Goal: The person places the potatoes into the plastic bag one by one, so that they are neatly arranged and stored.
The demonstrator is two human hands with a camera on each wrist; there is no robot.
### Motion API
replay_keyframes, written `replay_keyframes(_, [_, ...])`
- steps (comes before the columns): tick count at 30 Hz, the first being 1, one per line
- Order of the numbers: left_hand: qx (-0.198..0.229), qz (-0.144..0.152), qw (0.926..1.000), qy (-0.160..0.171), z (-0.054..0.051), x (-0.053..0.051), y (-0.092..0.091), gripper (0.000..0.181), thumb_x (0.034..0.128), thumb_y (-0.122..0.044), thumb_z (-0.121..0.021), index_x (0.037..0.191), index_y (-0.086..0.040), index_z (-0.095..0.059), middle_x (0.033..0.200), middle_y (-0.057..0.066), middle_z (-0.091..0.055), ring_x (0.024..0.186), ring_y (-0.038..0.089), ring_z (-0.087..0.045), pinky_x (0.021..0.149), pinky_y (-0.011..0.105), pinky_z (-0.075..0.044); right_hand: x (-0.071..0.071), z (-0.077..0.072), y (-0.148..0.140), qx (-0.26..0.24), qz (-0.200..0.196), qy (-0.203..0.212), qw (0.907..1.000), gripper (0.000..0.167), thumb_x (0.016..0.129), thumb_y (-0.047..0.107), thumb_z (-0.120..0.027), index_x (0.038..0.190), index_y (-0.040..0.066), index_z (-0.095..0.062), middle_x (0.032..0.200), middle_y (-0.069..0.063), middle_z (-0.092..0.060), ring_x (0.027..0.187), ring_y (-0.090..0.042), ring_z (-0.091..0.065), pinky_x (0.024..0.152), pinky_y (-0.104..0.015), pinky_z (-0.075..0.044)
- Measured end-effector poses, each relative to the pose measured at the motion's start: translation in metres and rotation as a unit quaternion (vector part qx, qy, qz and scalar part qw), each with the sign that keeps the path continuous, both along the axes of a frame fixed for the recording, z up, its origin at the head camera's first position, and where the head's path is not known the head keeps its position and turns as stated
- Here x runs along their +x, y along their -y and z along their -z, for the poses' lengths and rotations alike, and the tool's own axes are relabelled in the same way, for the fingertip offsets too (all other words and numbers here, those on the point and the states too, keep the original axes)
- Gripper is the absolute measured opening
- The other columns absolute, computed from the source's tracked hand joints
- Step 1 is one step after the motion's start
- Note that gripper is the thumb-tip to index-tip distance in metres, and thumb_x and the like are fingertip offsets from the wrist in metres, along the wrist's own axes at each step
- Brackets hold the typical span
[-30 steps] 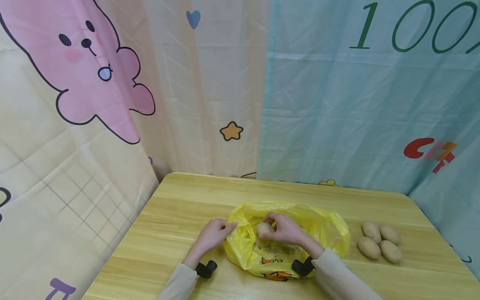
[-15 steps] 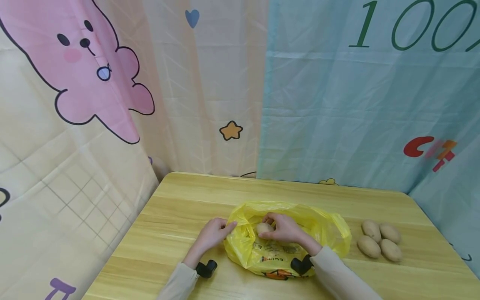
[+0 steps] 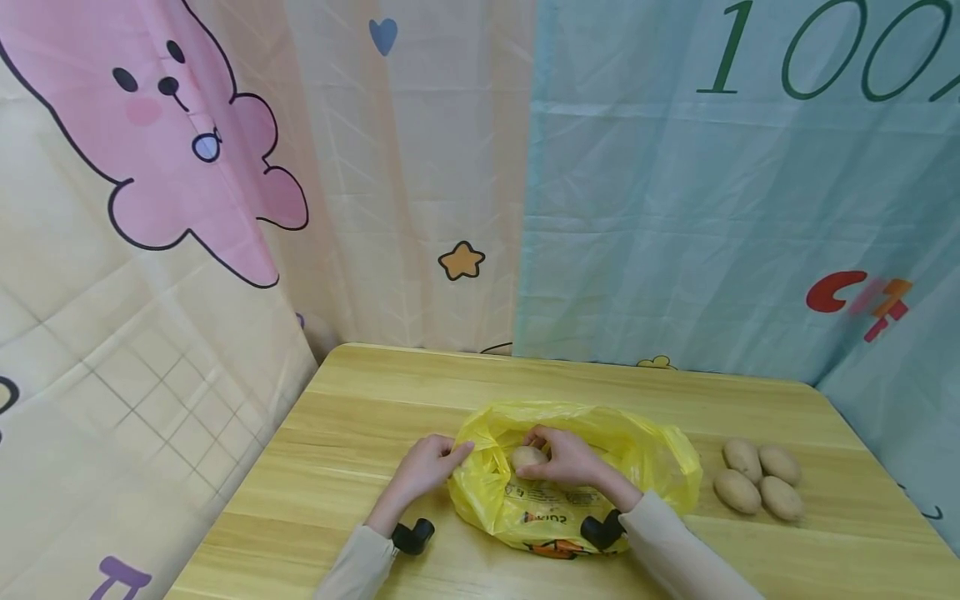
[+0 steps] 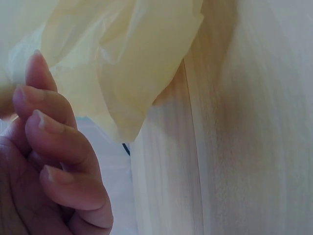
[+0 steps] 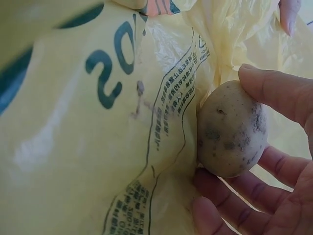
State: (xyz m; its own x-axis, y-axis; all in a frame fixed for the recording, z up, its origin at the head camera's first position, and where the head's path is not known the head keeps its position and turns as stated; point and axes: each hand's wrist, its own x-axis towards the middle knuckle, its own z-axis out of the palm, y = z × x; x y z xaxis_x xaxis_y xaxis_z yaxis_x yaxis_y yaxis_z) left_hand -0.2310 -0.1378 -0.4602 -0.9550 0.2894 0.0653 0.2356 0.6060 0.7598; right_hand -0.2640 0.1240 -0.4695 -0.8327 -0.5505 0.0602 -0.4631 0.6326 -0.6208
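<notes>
Fingers (image 5: 230, 201) grip 1 potato (image 5: 230, 129) (right hand (image 3: 568, 458)) and 1 yellow bag (image 3: 480, 496) (left hand (image 3: 423, 467)), 4 more potatoes (image 3: 738, 492) nearby

Fingers (image 5: 259, 193) are seen forward-down from the head, closely from each wrist; the yellow bag (image 3: 558, 500) beside them is shared by all.

Behind the far edge of the wooden worktop (image 3: 360, 392) hangs a beige cloth (image 3: 450, 150) with an orange star (image 3: 461, 261). Beside it, toward the far right corner, hangs a blue-green cloth (image 3: 645, 208) bearing green digits (image 3: 733, 50).
</notes>
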Motion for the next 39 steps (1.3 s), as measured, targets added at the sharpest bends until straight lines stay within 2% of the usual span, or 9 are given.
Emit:
replay_keyframes(15, [0.004, 0.0, 1.0, 0.003, -0.0005, 0.0001, -0.0004, 0.045, 0.0973, -0.042, -0.05, 0.062, -0.015, -0.052, 0.051, -0.008, -0.039, 0.046, 0.008, -0.036, 0.046, 0.023, -0.03, 0.0009, 0.0017, -0.0042, -0.024, -0.005, 0.019, 0.9995, 0.039, 0.084, 0.037, -0.072, 0.111, 0.011, -0.06, 0.1, -0.002, -0.059, 0.071, -0.013, -0.054, 0.06, -0.031, -0.044])
replay_keyframes(25, [0.008, -0.001, 1.0, 0.005, -0.0012, 0.0001, -0.0008, 0.045, 0.0972, -0.043, -0.05, 0.062, -0.015, -0.053, 0.051, -0.008, -0.039, 0.046, 0.008, -0.036, 0.045, 0.023, -0.03, 0.0013, 0.0028, -0.0064, -0.036, 0.002, 0.026, 0.999, 0.043, 0.084, 0.037, -0.072, 0.113, 0.008, -0.06, 0.1, -0.003, -0.06, 0.078, -0.014, -0.055, 0.067, -0.035, -0.046])
replay_keyframes(39, [0.009, -0.004, 0.9999, -0.007, -0.0015, 0.0019, 0.0003, 0.046, 0.0966, -0.043, -0.051, 0.062, -0.013, -0.054, 0.052, -0.007, -0.039, 0.046, 0.007, -0.035, 0.046, 0.023, -0.029, 0.0039, 0.0008, -0.0075, -0.037, -0.006, 0.036, 0.9986, 0.047, 0.085, 0.037, -0.071, 0.117, 0.006, -0.059, 0.103, -0.005, -0.059, 0.081, -0.016, -0.057, 0.068, -0.036, -0.047])
